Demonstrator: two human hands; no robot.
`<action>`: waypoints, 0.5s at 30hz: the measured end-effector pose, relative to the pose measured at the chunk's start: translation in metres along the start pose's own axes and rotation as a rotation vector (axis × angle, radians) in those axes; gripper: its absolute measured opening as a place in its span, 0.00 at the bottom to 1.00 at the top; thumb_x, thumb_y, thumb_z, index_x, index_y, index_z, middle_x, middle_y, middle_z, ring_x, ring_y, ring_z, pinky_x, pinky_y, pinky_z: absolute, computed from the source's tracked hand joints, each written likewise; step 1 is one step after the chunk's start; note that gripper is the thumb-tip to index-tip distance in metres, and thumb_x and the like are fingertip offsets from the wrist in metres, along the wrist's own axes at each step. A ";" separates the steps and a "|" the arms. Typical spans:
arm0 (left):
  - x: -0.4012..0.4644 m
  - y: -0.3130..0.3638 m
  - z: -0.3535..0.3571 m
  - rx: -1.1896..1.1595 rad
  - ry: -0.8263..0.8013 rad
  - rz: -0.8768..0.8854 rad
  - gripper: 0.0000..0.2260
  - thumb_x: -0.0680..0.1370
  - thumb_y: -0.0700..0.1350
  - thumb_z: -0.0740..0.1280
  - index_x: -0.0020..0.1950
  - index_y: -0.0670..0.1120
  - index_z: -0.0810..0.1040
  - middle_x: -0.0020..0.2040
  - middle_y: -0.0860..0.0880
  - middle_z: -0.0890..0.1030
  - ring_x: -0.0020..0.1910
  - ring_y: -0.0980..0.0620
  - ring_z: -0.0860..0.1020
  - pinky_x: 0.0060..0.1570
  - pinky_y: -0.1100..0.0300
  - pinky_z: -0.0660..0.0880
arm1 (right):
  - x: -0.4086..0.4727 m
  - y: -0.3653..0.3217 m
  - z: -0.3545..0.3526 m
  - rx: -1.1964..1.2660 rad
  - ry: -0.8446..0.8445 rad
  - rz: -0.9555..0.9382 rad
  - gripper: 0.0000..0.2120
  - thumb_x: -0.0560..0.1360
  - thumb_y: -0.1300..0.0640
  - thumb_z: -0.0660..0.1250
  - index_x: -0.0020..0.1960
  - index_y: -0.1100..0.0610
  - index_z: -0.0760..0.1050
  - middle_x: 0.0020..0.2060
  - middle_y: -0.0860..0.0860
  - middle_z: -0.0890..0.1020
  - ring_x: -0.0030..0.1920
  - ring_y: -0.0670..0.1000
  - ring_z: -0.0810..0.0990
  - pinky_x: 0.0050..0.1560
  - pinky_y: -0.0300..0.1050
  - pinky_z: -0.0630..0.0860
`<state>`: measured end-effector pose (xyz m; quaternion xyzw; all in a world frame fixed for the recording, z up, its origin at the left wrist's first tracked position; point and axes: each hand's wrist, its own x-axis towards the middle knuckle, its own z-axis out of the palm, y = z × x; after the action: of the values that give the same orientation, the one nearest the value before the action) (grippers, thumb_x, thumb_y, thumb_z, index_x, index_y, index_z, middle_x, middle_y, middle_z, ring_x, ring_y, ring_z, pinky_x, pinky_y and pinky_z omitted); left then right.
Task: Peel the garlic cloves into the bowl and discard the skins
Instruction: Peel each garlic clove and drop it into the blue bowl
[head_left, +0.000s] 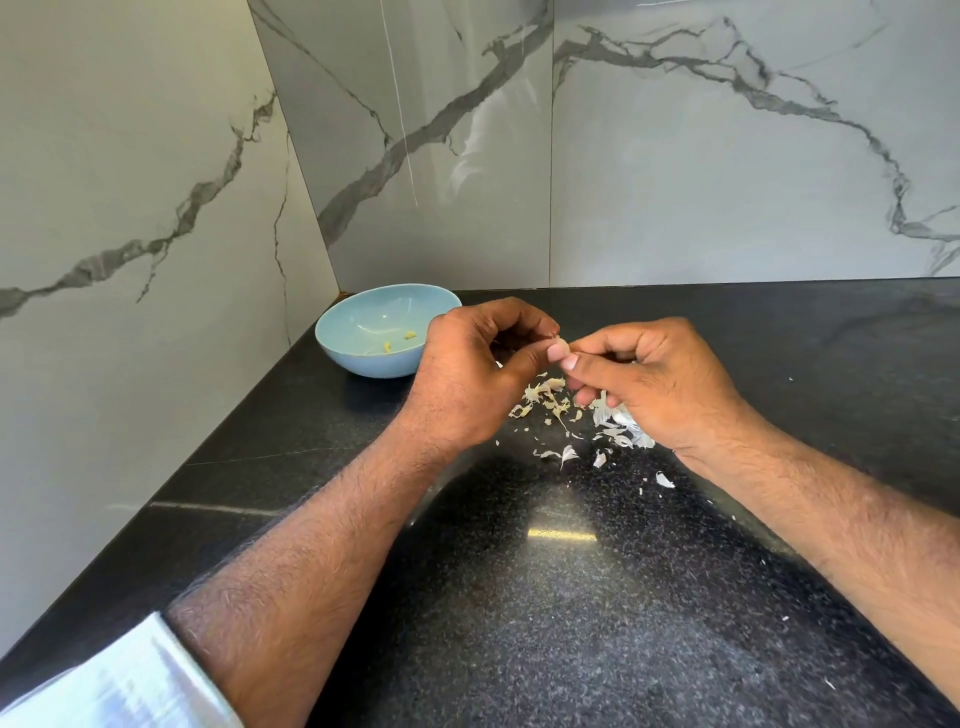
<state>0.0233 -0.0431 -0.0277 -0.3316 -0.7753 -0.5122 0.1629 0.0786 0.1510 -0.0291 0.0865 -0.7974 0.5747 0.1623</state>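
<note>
Garlic clove (561, 344) pinched between left hand (467, 374) and right hand (654, 379) above the skins (550, 400) littering the black counter (571, 597), likely so peel drops there, blue bowl (337, 343) with peeled bits waiting far left.

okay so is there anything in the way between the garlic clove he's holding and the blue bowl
Only the left hand itself. It pinches the garlic clove together with the right hand, and it sits between the clove and the blue bowl at back left. No other object stands on that stretch of the black counter.
</note>
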 end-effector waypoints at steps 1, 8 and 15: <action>0.000 0.001 0.000 0.011 -0.006 -0.002 0.03 0.79 0.42 0.78 0.51 0.44 0.87 0.43 0.52 0.88 0.43 0.53 0.86 0.47 0.55 0.84 | 0.000 0.001 0.001 0.011 0.010 -0.010 0.03 0.76 0.56 0.77 0.49 0.53 0.88 0.36 0.52 0.87 0.36 0.52 0.87 0.35 0.32 0.75; 0.000 0.005 -0.003 0.078 -0.046 0.027 0.03 0.82 0.40 0.73 0.50 0.44 0.85 0.40 0.51 0.85 0.37 0.52 0.81 0.38 0.55 0.79 | -0.002 0.002 0.008 0.045 0.028 -0.032 0.02 0.77 0.58 0.76 0.48 0.54 0.88 0.34 0.54 0.86 0.35 0.54 0.86 0.37 0.44 0.80; 0.000 0.007 -0.009 -0.022 -0.158 -0.031 0.05 0.84 0.42 0.69 0.52 0.43 0.83 0.40 0.48 0.84 0.38 0.44 0.81 0.38 0.49 0.79 | -0.004 -0.001 0.006 0.043 0.036 -0.030 0.04 0.75 0.62 0.77 0.48 0.55 0.88 0.34 0.54 0.86 0.35 0.54 0.86 0.39 0.44 0.82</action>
<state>0.0273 -0.0491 -0.0193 -0.3608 -0.7852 -0.4953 0.0896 0.0820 0.1449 -0.0310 0.0913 -0.7804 0.5907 0.1834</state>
